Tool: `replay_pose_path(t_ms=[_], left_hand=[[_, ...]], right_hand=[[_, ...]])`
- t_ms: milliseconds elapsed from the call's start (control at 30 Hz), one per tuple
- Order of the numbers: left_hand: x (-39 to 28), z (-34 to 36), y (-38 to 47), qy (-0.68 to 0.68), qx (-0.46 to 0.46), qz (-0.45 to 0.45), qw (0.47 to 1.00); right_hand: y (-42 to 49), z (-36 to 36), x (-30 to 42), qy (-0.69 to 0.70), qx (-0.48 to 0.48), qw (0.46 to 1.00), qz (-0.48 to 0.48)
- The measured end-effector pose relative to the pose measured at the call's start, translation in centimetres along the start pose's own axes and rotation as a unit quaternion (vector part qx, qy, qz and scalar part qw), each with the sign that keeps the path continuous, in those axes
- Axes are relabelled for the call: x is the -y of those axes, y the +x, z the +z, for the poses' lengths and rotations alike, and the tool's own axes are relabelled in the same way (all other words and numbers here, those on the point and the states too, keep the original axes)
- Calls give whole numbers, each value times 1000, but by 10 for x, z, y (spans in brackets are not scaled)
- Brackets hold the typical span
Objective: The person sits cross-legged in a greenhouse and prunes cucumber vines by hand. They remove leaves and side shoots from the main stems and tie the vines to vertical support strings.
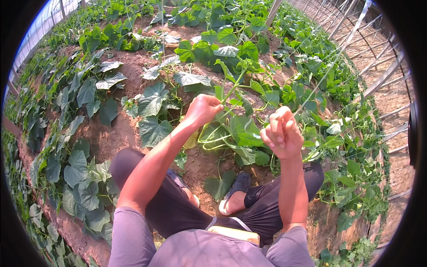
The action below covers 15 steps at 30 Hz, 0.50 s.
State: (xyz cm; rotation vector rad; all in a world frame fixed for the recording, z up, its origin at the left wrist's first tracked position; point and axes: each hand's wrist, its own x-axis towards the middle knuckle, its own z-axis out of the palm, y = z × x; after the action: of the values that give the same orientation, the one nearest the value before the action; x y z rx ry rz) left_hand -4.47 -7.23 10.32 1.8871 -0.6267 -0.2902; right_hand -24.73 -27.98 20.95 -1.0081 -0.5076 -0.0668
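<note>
My left hand (205, 109) pinches the green stem of a cucumber-like vine (236, 85) between thumb and fingertips. The vine's leafy tip rises beyond the hand, and pale stems loop beneath it. To the right, my right hand (283, 133) is closed with its fingers curled, at the lower end of a whitish string (328, 71). That string runs taut from the fingers to the upper right. Broad green leaves (243, 131) fill the space between and below both hands. A yellowed leaf (191, 140) hangs under my left wrist.
Rows of vines (88, 91) grow over bare reddish soil (100, 133) on both sides. Wooden posts and a slatted frame (383, 76) stand at the right. A thin vertical string (163, 30) hangs ahead. A yellow object (235, 234) rests at my lap, above my shoes (241, 183).
</note>
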Motion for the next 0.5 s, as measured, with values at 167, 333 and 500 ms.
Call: replay_pose_path(t_ms=[167, 333, 500], left_hand=[[-16, 11, 10, -8, 8, 15, 1000], [-13, 23, 14, -41, 56, 49, 996], [-9, 25, 16, -105, 104, 10, 989]], right_hand=[[-16, -6, -94, -231, -324, 890, 224], [23, -36, -102, -138, -397, 887, 191], [26, -53, -101, -172, -447, 854, 204]])
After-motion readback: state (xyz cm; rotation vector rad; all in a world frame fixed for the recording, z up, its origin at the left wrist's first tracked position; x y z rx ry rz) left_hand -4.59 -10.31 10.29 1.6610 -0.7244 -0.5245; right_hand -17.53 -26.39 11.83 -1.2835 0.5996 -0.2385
